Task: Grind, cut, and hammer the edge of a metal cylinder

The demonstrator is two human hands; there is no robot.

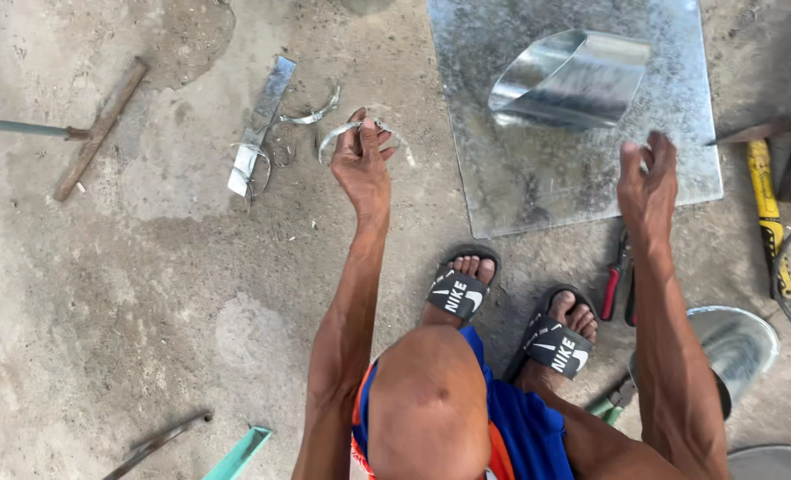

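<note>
My left hand (361, 160) is closed on a thin curled strip of cut sheet metal (335, 135), held just above the concrete floor. My right hand (646, 182) hovers with loosely bent fingers over the near edge of a flat galvanised metal sheet (520, 169) and holds nothing that I can see. On that sheet lies a bent, curved piece of shiny metal (569, 80). More metal offcuts (258, 133) lie on the floor to the left of my left hand.
Red-handled snips (618, 284) lie beside my right foot. A yellow-handled tool (767, 213) sits at the right, a wooden-headed tool with a metal handle (93, 129) at the left. A round metal piece (738, 342) is near my right knee.
</note>
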